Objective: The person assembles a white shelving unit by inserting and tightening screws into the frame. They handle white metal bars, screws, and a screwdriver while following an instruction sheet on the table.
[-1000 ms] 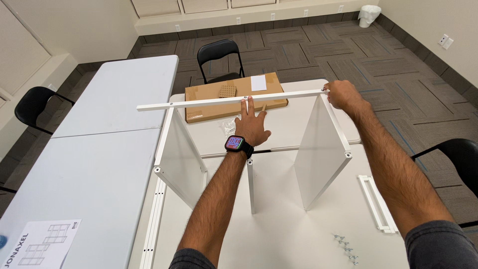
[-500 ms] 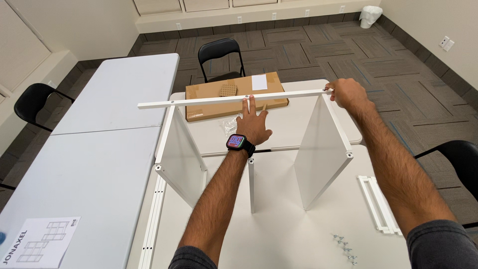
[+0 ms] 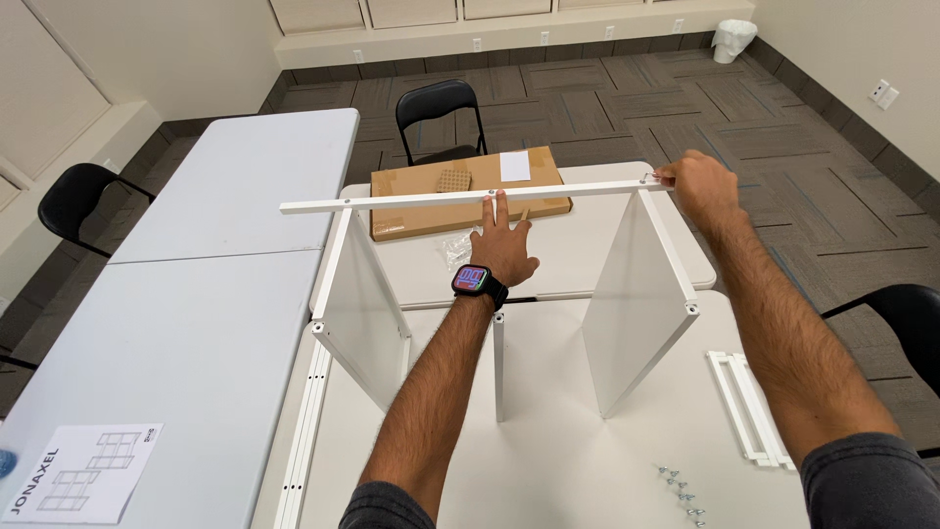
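1. Rail [image 3: 411, 200]: long, thin, white, smooth bar lying level across the tops of two upright panels, with small holes along it.
2. Left hand [image 3: 501, 250]: flat, fingers straight and close together, fingertips touching the rail near its middle; a dark watch [image 3: 477, 282] with a coloured face sits on the wrist.
3. Right hand [image 3: 697, 181]: fingers pinched on the rail's right end, above the right panel.
4. Left panel [image 3: 367, 294] and right panel [image 3: 641, 299]: flat white boards standing on edge, well apart, with screw holes at the corners.
5. Post [image 3: 498, 367]: slim white upright between the panels, below the left wrist.
6. Worktop [image 3: 548, 470]: pale, smooth, carrying the frame.
7. Box [image 3: 465, 191]: flat brown cardboard with a white label, lying beyond the rail.
8. Screws [image 3: 681, 487]: small metal cluster near the front right.
9. Spare rails [image 3: 749, 407]: white, lying flat on the right; more lie along the left edge [image 3: 304, 431].
10. Sheet [image 3: 83, 472]: white paper with line diagrams on the grey table [image 3: 176, 294] at left.
11. Chairs: black, one behind the box [image 3: 438, 108], one far left [image 3: 73, 196].
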